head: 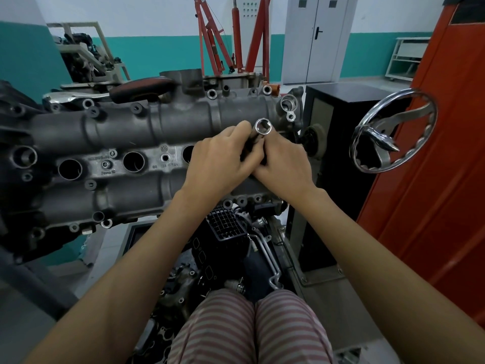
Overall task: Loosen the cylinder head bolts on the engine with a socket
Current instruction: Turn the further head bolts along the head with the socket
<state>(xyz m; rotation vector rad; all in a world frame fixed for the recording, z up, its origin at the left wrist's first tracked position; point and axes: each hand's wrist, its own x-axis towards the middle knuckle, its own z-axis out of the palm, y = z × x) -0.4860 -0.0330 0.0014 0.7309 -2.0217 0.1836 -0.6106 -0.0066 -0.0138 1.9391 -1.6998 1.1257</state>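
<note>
Holding a chrome socket (263, 126) between both hands, the person works over the right end of the engine (147, 132). The socket's open hex mouth faces up toward the camera; its lower end disappears between the fingers, joined to a dark tool whose shape cannot be made out.

Left hand (223, 158): fingers curled round the dark tool just below the socket, index finger stretched up along the socket's left side.

Right hand (284, 160): fingers curled in from the right, gripping the same tool; thumb pressed against the left hand. The two hands touch.

The socket sits above the upper cam housing of the cylinder head, near its right end, apart from any bolt hole. Whether it touches the casting cannot be told.

Engine: grey cast head lying across the view, three round plug wells visible in the middle valley, small bolt bosses along both edges.

Surroundings: chrome handwheel (393, 132) well to the right of the hands, in front of an orange panel (433, 179). Red engine hoist (236, 38) behind the engine. A ratchet with a dark red grip (141, 89) rests on the far left edge of the head. Striped trousers (252, 329) at the bottom.
</note>
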